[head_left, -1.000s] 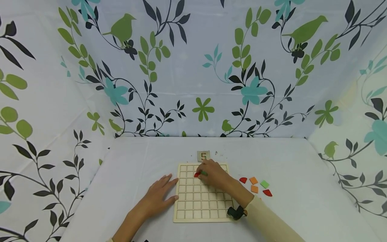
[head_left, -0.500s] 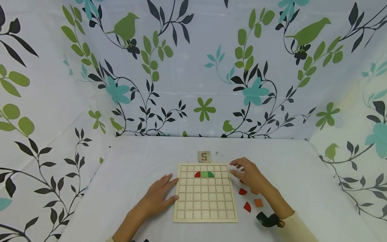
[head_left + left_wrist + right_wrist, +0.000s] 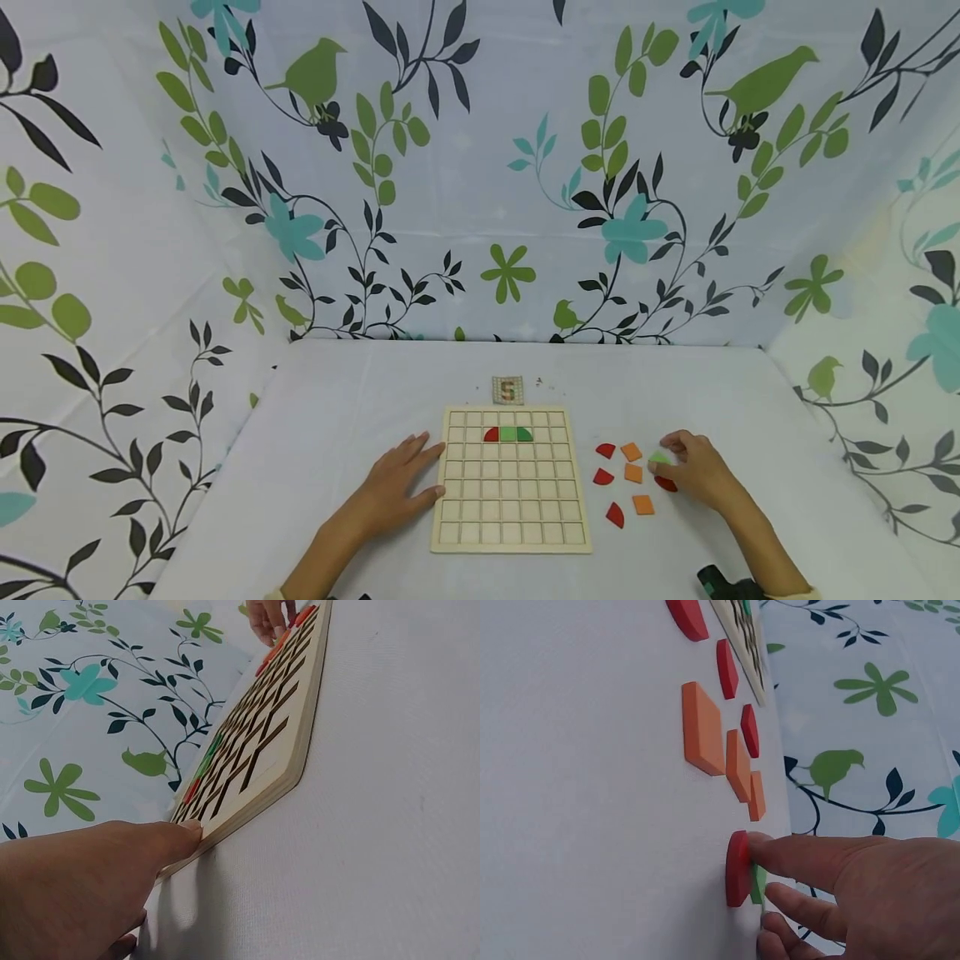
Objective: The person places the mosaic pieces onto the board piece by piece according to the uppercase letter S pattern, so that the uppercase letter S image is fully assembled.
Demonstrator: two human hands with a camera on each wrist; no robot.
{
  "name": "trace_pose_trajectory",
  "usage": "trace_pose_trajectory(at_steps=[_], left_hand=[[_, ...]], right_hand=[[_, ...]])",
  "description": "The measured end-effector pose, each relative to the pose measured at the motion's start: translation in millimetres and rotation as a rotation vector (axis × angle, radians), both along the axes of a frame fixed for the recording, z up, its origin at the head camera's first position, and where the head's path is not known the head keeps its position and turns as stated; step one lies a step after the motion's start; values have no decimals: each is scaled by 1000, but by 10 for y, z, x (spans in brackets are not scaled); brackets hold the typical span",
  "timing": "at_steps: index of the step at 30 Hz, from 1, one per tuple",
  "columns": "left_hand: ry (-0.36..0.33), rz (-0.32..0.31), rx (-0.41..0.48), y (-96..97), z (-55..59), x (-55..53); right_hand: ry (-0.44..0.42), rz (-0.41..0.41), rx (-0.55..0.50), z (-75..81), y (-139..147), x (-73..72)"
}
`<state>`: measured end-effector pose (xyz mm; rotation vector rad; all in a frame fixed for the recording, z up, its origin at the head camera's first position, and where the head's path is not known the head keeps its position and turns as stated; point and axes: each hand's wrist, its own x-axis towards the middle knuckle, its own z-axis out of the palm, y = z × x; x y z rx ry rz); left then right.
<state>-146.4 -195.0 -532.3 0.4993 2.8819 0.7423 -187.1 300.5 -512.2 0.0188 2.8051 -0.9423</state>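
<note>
My left hand (image 3: 405, 479) rests on the table, its fingertips and thumb (image 3: 180, 838) at the left edge of a wooden grid board (image 3: 510, 547). Near the board's top, a red quarter-circle (image 3: 492, 434), a green square (image 3: 507, 433) and a dark green quarter-circle (image 3: 524, 434) sit side by side in cells. Off to the right, my right hand (image 3: 696, 469) pinches a light green square tile (image 3: 759, 885) at the table, thumb on one side and fingers on the other. A red quarter-circle tile (image 3: 737, 868) lies right beside the thumb, partly hidden in the head view.
Between the board and my right hand lie several loose tiles, including a red quarter-circle (image 3: 615, 515) and an orange square (image 3: 642, 505). A small gridded card with an S-like figure (image 3: 507, 390) lies behind the board. Patterned cloth (image 3: 450, 275) hangs behind the table.
My right hand has let go of the dark green quarter-circle in the board and moved right to the light green tile. Two loose tiles it covered now show. My left hand stays put.
</note>
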Motion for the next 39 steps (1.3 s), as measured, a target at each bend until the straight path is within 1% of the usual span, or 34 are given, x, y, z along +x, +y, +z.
trace_pose_trajectory(at_steps=[6, 11, 15, 18, 27, 32, 39], left_hand=[[2, 14, -27, 23, -38, -14], [-3, 19, -32, 33, -60, -26], [-4, 14, -32, 28, -74, -24], [-2, 15, -36, 27, -72, -22], [9, 26, -46, 25, -46, -11], [3, 27, -48, 20, -49, -1], [20, 13, -26, 14, -46, 17]], right_hand=[[62, 13, -8, -74, 33, 31], [87, 25, -12, -71, 15, 70], [106, 13, -3, -60, 7, 103], [112, 7, -1, -67, 0, 113], [160, 29, 2, -129, -37, 135], [165, 16, 6, -147, -68, 127], [243, 13, 32, -181, -136, 121]])
